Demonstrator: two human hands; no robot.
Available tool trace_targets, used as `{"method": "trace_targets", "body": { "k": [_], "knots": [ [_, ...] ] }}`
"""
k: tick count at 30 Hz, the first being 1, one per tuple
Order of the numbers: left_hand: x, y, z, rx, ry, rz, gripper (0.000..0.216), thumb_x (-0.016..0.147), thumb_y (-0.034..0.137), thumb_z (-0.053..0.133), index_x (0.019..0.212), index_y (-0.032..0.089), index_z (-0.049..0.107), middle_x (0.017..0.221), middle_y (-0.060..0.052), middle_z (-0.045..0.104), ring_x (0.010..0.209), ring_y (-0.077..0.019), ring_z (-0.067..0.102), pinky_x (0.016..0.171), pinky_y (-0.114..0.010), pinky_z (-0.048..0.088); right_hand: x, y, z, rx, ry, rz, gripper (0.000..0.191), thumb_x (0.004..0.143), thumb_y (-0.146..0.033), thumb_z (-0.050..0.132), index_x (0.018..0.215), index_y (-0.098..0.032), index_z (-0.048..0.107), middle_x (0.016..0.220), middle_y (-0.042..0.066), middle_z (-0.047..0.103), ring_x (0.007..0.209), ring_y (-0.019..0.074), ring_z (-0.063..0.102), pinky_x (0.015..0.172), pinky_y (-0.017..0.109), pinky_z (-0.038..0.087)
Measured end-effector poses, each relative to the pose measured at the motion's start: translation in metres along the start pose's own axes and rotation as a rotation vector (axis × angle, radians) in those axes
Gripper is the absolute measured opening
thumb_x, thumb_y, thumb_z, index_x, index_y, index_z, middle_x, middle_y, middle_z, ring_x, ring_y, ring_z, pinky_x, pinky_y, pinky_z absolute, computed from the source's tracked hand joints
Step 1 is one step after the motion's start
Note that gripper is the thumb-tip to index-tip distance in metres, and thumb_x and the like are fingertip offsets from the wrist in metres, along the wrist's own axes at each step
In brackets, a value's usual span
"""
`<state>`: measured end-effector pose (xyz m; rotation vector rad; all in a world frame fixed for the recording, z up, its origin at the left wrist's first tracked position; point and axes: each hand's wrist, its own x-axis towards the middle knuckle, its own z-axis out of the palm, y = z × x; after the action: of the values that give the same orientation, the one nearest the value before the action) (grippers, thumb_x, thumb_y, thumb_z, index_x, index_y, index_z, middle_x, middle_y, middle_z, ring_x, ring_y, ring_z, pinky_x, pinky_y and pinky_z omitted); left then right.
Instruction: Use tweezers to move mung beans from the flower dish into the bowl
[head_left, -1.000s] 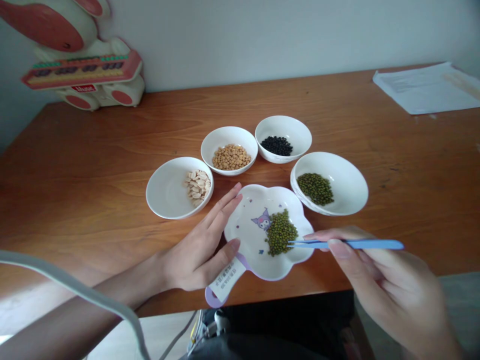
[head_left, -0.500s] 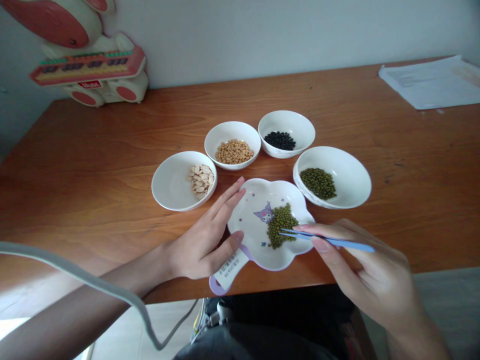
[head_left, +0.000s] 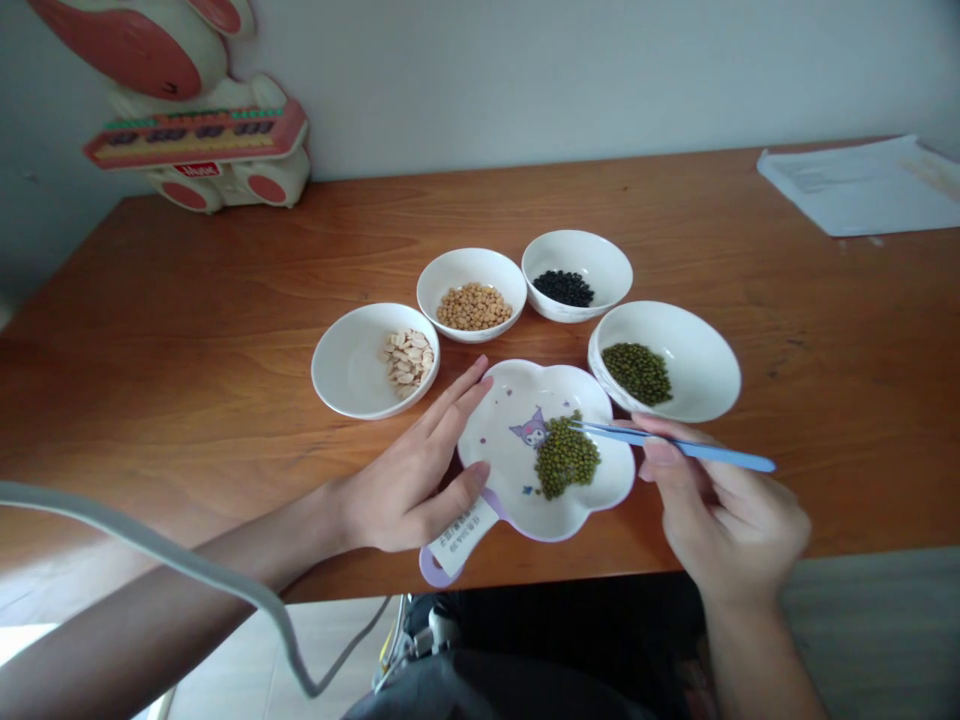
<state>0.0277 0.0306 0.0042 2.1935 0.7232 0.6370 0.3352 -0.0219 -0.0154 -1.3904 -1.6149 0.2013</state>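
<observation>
My right hand [head_left: 727, 510] pinches a pair of light blue tweezers [head_left: 705, 450]. Their tips are over the upper edge of a pile of green mung beans [head_left: 566, 465]; whether a bean is between them I cannot tell. The beans lie in a white flower-shaped dish [head_left: 491, 425] with a cartoon print and a purple handle. Against the dish's left rim rests my left hand [head_left: 420, 485], fingers stretched out and thumb apart. Close to the dish's upper right, a white bowl [head_left: 701, 370] holds more mung beans [head_left: 637, 373].
Behind the dish stand white bowls with pale flat seeds [head_left: 409, 362], yellow soybeans [head_left: 474, 307] and black beans [head_left: 565, 288]. A toy rabbit keyboard [head_left: 202, 135] is at the back left, papers [head_left: 862, 185] at the back right. A grey cable [head_left: 187, 570] crosses my left forearm.
My right hand has shifted the tweezers up and slightly right, from the middle of the mung bean pile to its upper edge. My left hand stays at the dish's rim. The view has tilted slightly.
</observation>
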Motion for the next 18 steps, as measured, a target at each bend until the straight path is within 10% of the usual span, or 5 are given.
{"method": "trace_targets", "body": {
  "k": [8,18],
  "knots": [
    [-0.001,-0.002,0.002,-0.007,-0.007,-0.006,0.089,0.108,0.021,0.057,0.180,0.028,0.004,0.189,-0.015,0.003,0.176,-0.0416,0.008,0.139,-0.072,0.024,0.007,-0.007,0.006,-0.055,-0.053,-0.236,0.039,0.098,-0.009,0.075,0.131,-0.029,0.077,0.118,0.003,0.086,0.096,0.0225,0.085,0.087,0.035,0.071],
    [-0.001,0.000,0.001,-0.008,-0.011,-0.005,0.089,0.108,0.019,0.055,0.180,0.028,0.003,0.189,-0.014,0.005,0.176,-0.0408,0.008,0.140,-0.070,0.023,0.011,-0.014,0.007,-0.176,-0.022,-0.352,0.050,0.094,-0.003,0.078,0.138,-0.027,0.073,0.113,0.002,0.087,0.082,0.0188,0.084,0.076,0.030,0.068]
  ]
}}
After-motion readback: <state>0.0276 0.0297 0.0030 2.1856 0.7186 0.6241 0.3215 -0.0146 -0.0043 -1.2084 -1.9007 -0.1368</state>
